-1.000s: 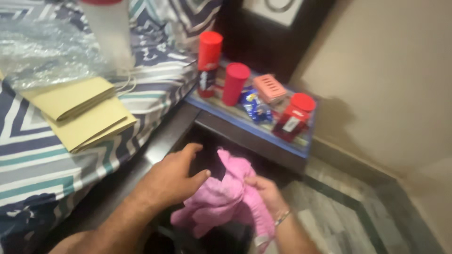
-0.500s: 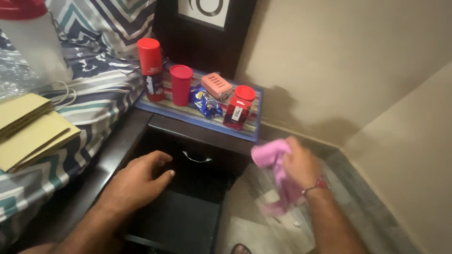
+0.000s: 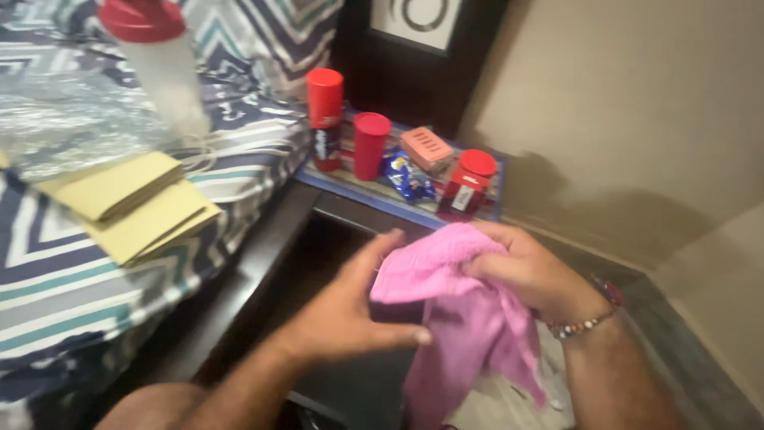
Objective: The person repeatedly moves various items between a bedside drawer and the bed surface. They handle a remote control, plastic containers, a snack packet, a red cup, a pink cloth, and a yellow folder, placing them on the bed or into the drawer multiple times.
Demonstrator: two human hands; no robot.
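Observation:
My right hand [image 3: 532,271] grips the top of a pink cloth [image 3: 465,318] that hangs down in front of a dark bedside cabinet [image 3: 318,239]. My left hand [image 3: 350,306] has its fingers spread, thumb under the cloth's left edge and fingertips touching its upper corner. A beaded bracelet sits on my right wrist.
On the cabinet's striped top stand a red spray can [image 3: 325,118], a red tumbler [image 3: 370,145], a blue snack packet [image 3: 402,177], a pink soap box [image 3: 427,149] and a red-lidded jar [image 3: 468,185]. The bed at left carries tan envelopes [image 3: 131,203], bubble wrap [image 3: 72,119] and a red-capped shaker bottle [image 3: 163,68].
My right hand brought the pink cloth from the right back to the centre and raised it. My left hand rose from the drawer area to meet the cloth's edge.

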